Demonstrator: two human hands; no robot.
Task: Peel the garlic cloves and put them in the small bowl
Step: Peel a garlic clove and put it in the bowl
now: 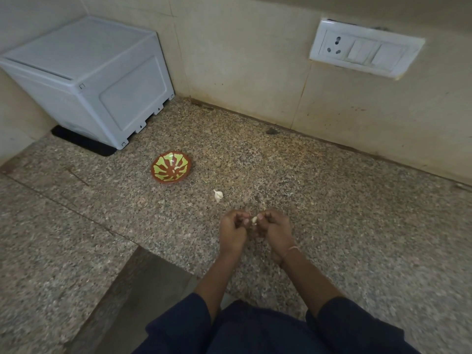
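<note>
Speckled counter (332, 213) underneath; the small bowl (171, 166) sits up and to the left, well apart from the action; left hand (233, 232) and right hand (275, 229) meet, both sets of fingertips pinched on one garlic clove (254, 220); it looks light and firm with papery skin, likely slippery once bare, so best nipped at its ends; a spare clove (218, 195) waits between hands and bowl.
</note>
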